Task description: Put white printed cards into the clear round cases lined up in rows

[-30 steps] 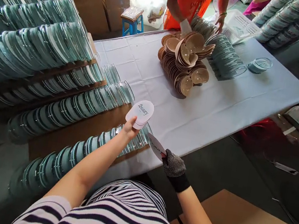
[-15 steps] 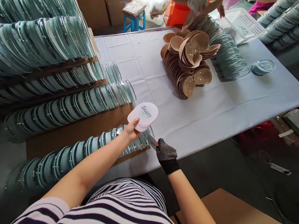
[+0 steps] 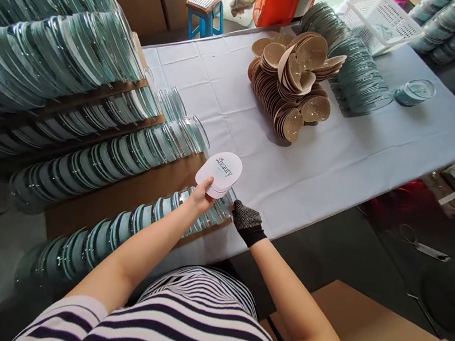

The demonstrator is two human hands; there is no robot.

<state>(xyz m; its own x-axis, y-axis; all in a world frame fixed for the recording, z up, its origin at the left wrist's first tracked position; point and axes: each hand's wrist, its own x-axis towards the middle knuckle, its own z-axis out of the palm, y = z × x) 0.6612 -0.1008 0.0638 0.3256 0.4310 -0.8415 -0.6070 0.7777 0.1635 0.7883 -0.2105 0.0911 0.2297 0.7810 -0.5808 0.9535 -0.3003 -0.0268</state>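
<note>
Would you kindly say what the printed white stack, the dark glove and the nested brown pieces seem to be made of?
White stack: perhaps matte card or thin plastic; flat, with crisp lettering.
Dark glove: probably knitted fabric; light dots, plain cuff.
Brown pieces: likely glossy plastic, judging by bright highlights; glazed ceramic isn't ruled out.

White-clothed table [image 3: 323, 169], blue-legged stool [image 3: 204, 8], dark floor [image 3: 329, 240]

My white lettered discs [image 3: 220, 168] look smooth and matt, my dotted glove [image 3: 247, 220] rough cloth. At eight o'clock, glass-like plates [image 3: 124, 228] gleam; at one, brown cups [image 3: 291, 124] shine; the desk [image 3: 319, 168] wears matt cloth.
</note>
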